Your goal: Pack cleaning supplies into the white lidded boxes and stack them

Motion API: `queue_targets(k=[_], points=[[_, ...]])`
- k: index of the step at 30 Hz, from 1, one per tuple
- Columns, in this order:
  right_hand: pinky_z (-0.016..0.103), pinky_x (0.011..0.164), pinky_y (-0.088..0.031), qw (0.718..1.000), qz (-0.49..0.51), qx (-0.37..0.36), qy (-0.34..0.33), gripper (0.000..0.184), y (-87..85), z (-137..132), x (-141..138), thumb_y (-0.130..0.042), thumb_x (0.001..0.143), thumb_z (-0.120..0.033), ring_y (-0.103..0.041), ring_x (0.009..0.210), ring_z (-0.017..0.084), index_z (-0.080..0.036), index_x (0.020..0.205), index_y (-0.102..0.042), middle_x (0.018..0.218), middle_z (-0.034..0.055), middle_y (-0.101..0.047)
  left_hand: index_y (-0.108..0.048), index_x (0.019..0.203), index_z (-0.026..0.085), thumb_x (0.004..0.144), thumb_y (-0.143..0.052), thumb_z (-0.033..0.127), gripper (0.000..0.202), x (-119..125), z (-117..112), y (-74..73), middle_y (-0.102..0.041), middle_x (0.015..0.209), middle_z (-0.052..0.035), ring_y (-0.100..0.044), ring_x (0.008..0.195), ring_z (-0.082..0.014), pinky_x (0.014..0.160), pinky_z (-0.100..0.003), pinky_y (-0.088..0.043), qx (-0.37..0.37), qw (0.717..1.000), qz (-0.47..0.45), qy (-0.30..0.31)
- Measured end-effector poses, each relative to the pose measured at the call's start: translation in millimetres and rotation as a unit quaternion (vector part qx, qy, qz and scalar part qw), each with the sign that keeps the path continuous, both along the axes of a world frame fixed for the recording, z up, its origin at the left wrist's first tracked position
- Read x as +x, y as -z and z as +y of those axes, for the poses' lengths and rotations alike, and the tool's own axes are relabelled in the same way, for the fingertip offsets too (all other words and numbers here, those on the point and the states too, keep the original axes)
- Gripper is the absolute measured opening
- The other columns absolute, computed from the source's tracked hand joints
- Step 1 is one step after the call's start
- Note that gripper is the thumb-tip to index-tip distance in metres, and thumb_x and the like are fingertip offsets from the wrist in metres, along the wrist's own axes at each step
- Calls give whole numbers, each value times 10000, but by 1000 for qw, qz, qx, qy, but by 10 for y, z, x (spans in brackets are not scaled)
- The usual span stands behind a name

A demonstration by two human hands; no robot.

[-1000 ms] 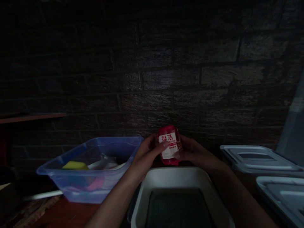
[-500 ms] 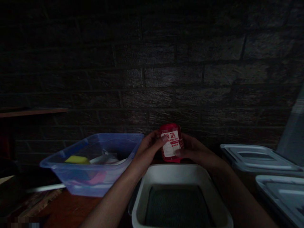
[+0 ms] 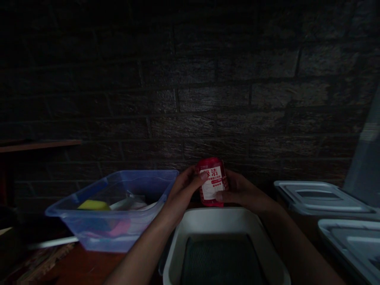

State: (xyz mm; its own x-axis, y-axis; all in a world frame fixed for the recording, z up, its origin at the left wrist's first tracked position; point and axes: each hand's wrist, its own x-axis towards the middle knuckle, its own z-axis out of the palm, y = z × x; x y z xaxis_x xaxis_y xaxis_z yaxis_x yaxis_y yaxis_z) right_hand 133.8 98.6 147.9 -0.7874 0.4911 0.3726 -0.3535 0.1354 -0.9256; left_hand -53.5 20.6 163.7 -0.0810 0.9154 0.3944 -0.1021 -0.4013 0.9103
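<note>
A red package with a white label and red printing is held upright, tilted slightly, between my two hands. My left hand grips its left side, the thumb lying across the label. On the other side my right hand is closed around it, with the thumb pressed near the label's lower right corner. The fingers behind the package are hidden. Just below my hands is a white tub with a dark, textured flat thing inside.
To the left stands a translucent blue bin with a yellow item and other things in it. Two boxes with pale lids, one farther and one nearer, are at the right. A dark brick wall rises behind; a wooden shelf juts out left.
The view has shifted slightly, so most things appear a little lower and farther left. Both hands keep hold of the red package, which shows little other movement.
</note>
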Motion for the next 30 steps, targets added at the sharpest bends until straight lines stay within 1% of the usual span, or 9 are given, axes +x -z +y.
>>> queue_targets(k=[5, 9, 11, 14, 16, 19, 23, 26, 30], points=[[350, 971, -549, 1000, 2, 0, -25, 621, 28, 23, 5, -856, 800, -186, -712, 1087, 203, -220, 1370, -612, 1270, 88, -729, -700, 1250, 149, 841, -808, 418, 502, 0, 9, 13, -775, 1156, -123, -719, 971, -258, 868, -349, -558, -2, 1000, 3, -1], [407, 986, -551, 996, 35, -40, -73, 483, 70, 73, -1, -736, 918, -307, -708, 1121, 244, -195, 1375, -627, 1284, 116, -718, -725, 1181, 147, 845, -802, 428, 445, 3, 6, 11, -791, 1090, -116, -723, 962, -254, 833, -324, -554, 1, 1000, -10, -12], [418, 993, -549, 994, 50, -47, -84, 480, 78, 84, -3, -717, 925, -300, -709, 1120, 251, -187, 1383, -624, 1298, 122, -712, -732, 1157, 148, 840, -808, 426, 429, 2, 1, 9, -795, 1069, -112, -722, 984, -259, 837, -318, -549, 7, 1000, -9, -14], [401, 1012, -536, 996, 38, -21, -76, 536, 65, 67, 6, -752, 892, -214, -709, 1116, 231, -202, 1407, -604, 1306, 111, -711, -731, 1156, 150, 849, -803, 423, 417, 0, 1, 18, -795, 1060, -111, -720, 997, -260, 839, -316, -546, 11, 1000, -8, -12], [394, 1017, -533, 997, 24, -8, -68, 573, 47, 48, 16, -775, 873, -193, -706, 1121, 223, -214, 1416, -594, 1303, 103, -714, -730, 1160, 152, 856, -796, 424, 414, -1, 11, 30, -795, 1057, -110, -722, 991, -258, 830, -314, -545, 12, 1000, -11, -7], [388, 1012, -537, 998, 16, -4, -54, 600, 23, 29, 23, -805, 848, -190, -706, 1120, 221, -214, 1410, -595, 1281, 97, -724, -723, 1176, 151, 849, -802, 427, 435, -5, 38, 50, -791, 1073, -111, -725, 976, -255, 826, -317, -547, 9, 1000, -22, -2], [375, 980, -557, 999, 15, -3, -29, 588, 13, 29, 14, -829, 825, -184, -715, 1087, 215, -207, 1372, -615, 1242, 95, -738, -709, 1204, 150, 827, -826, 412, 474, -18, 63, 57, -781, 1118, -114, -718, 1024, -257, 882, -330, -543, 14, 999, -36, -13], [388, 966, -571, 1000, 13, -6, -17, 612, 19, 39, 8, -851, 797, -173, -721, 1072, 218, -213, 1361, -619, 1226, 93, -744, -705, 1233, 152, 814, -839, 394, 502, -20, 60, 43, -783, 1124, -116, -713, 1056, -262, 911, -335, -542, 17, 999, -30, 1], [411, 997, -560, 1000, 8, 0, -28, 615, 25, 48, 9, -847, 802, -175, -715, 1096, 221, -210, 1372, -616, 1251, 102, -735, -712, 1236, 153, 820, -835, 386, 493, -7, 40, 26, -786, 1124, -123, -723, 1030, -259, 874, -323, -557, 11, 1000, -28, 10]])
